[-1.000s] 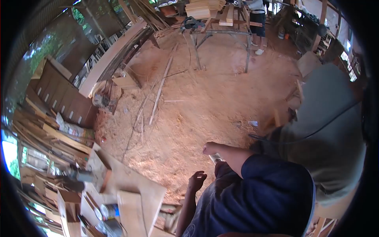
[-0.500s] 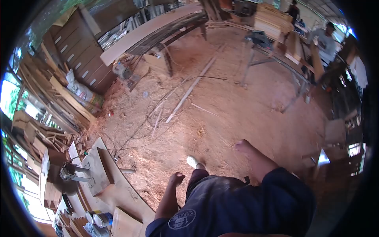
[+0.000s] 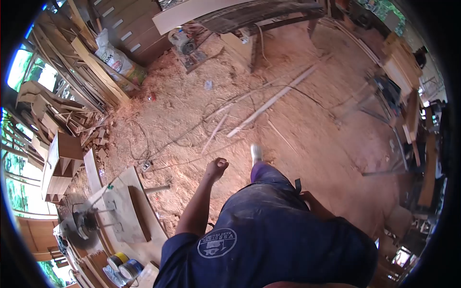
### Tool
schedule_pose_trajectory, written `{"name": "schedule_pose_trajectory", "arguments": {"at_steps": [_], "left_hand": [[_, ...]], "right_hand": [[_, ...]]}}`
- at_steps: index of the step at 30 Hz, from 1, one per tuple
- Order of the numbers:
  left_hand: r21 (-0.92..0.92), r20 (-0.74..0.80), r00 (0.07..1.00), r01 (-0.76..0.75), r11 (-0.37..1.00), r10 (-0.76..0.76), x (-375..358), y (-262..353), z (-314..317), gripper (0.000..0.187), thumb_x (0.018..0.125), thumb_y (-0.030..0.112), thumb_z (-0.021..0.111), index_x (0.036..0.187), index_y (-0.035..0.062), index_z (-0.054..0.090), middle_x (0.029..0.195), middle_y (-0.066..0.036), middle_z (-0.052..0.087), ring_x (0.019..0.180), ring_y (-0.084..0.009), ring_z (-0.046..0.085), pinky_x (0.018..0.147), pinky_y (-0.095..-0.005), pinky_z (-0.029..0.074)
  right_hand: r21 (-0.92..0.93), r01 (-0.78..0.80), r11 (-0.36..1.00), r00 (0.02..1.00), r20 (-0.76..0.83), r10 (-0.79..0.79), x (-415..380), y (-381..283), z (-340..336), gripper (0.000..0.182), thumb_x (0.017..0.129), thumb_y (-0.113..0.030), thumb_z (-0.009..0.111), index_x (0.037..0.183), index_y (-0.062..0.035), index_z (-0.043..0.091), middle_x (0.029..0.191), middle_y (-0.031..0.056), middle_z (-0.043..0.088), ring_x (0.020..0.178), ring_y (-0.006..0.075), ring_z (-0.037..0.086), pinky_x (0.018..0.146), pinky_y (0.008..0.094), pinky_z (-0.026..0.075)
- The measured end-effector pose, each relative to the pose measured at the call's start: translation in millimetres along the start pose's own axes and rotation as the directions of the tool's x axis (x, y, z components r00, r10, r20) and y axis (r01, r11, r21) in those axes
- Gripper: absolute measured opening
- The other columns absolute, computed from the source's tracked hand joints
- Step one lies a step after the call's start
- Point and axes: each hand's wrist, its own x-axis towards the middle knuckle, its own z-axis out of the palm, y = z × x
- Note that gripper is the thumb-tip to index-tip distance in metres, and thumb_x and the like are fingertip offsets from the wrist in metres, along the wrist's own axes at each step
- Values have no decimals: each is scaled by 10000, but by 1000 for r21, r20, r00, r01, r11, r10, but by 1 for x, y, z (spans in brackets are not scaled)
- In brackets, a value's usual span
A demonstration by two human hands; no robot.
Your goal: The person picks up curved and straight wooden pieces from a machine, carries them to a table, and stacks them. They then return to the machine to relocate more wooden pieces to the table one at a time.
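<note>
My left hand (image 3: pixel 217 169) hangs in front of my body above the sawdust-covered floor (image 3: pixel 192 192), its fingers curled in a loose fist with nothing visible in them. Low at my right side, my right hand (image 3: pixel 306 196) is mostly hidden by my dark shirt (image 3: pixel 288 240), and its fingers do not show. One foot in a pale shoe (image 3: pixel 256 152) is out ahead on the floor. To the left of my left arm stands a workbench (image 3: pixel 156 218) with a board (image 3: pixel 120 211) and a round saw blade (image 3: pixel 85 224) on it.
Long wood strips (image 3: pixel 273 101) and a cable (image 3: pixel 177 137) lie across the floor ahead. Two cans (image 3: pixel 129 269) stand on the bench. Leaning planks (image 3: pixel 96 67) and a sack (image 3: pixel 113 55) are at the left. A metal stand (image 3: pixel 398 139) is on the right.
My view has shifted forward and to the right across the floor. My right hand has dropped back beside my body, and my left hand has swung forward.
</note>
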Motion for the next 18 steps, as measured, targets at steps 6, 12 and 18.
{"name": "schedule_pose_trajectory", "arguments": {"at_steps": [6, 12, 18], "left_hand": [[-30, 15, 924, 383, 923, -383, 117, -115, -2, 517, 842, 476, 706, 1166, 74, 717, 1106, -224, 729, 1068, -386, 690, 913, -446, 542], [-101, 1, 843, 535, 839, -538, 159, -131, -96, 391, 839, 419, 770, 1041, 84, 779, 858, -165, 757, 868, -244, 740, 812, -395, 573], [-378, -221, 744, 531, 758, -631, 266, -46, -224, 349, 900, 288, 683, 1123, 26, 737, 985, -149, 764, 886, -215, 730, 782, -341, 564]], "right_hand": [[-231, 41, 972, 999, 33, -35, 190, -225, -40, 210, 958, -248, 662, 905, -54, 723, 669, 86, 633, 523, 196, 580, 476, 414, 459], [-503, 483, 717, 843, 43, -537, 306, -595, -55, 308, 867, -302, 700, 1016, -34, 730, 821, 123, 743, 721, 202, 715, 686, 375, 563], [-227, 705, 672, 709, 201, -676, 332, -898, 66, 245, 870, -262, 688, 965, -40, 733, 840, 107, 746, 743, 176, 712, 681, 348, 562]]}}
